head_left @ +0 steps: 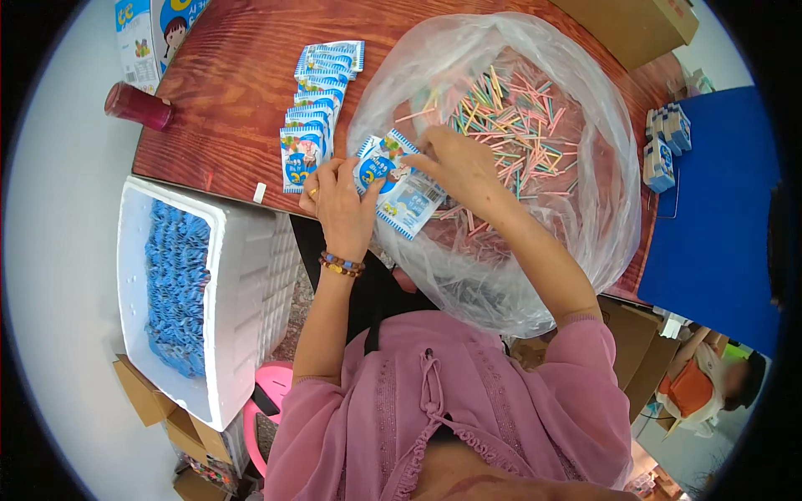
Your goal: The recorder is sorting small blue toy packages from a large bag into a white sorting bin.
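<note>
My left hand (341,204) is closed on small blue and white packets (380,174), its thumb across the front one. Two or more overlap, and a lower packet (412,206) hangs out over the table's near edge. My right hand (464,167) pinches the upper right side of these packets with thumb and bent fingers; whether anything else is between its fingertips is hidden. Just beyond, a large clear plastic bag (614,159) lies spread wide, holding many thin pastel sticks (510,117). Left of it, a fanned row of similar packets (313,117) lies on the red-brown wooden table (225,92).
A white foam box (219,309) full of blue packets stands below the table's left side. A dark red jar (140,106) and a printed carton (150,42) are at the far left. Small packs (660,159) sit by a blue board (710,217). Another person (702,380) sits lower right.
</note>
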Available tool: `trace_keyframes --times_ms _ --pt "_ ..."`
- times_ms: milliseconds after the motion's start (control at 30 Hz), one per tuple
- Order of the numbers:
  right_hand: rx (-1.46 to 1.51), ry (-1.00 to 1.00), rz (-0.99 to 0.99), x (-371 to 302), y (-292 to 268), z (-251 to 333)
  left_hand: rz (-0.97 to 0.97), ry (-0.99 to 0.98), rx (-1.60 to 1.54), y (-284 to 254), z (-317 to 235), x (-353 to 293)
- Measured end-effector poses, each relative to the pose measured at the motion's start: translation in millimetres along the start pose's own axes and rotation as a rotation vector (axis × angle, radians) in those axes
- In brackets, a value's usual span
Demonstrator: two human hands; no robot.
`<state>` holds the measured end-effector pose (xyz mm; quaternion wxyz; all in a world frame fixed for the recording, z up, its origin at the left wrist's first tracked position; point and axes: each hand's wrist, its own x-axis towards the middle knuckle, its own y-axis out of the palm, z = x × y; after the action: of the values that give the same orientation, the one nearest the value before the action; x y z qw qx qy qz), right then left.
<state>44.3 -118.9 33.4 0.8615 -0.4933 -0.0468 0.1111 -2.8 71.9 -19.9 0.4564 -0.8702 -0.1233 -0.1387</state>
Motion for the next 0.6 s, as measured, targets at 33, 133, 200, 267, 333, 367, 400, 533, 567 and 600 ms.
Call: trace_keyframes --times_ms 33,133,200,267,333,367,400,533,567,600 --pt "-0.033 -0.028 -0.013 7 5 1 0.054 -0.016 -0.029 1 0 2" --pt "0.016 -0.109 -0.033 19 17 -2 0.050 0.024 0.005 -2 -4 5" --pt "0.109 -0.093 -0.016 19 10 -3 0.036 -0.014 -0.105 -3 -3 9" --pt "0.199 -0.079 0.009 16 5 -8 0.022 -0.060 -0.216 -6 -3 10" --pt "0.789 -0.051 0.079 12 1 -18 -0.058 -0.085 -0.320 -12 -20 17" --pt "0.785 -0.047 0.073 9 -1 -21 -0.055 -0.081 -0.326 -10 -23 19" --pt "0.915 -0.058 0.089 5 -2 -19 0.032 -0.279 -0.797 -9 -26 20" --pt "1.000 -0.103 0.044 -9 -13 -12 0.153 -0.463 -1.378 -4 -34 21" --pt "1.001 -0.100 0.036 -9 -13 -16 0.160 -0.431 -1.338 -3 -39 21" --pt "1.043 -0.068 0.097 -11 -12 -21 0.168 -0.429 -1.337 -3 -45 19"
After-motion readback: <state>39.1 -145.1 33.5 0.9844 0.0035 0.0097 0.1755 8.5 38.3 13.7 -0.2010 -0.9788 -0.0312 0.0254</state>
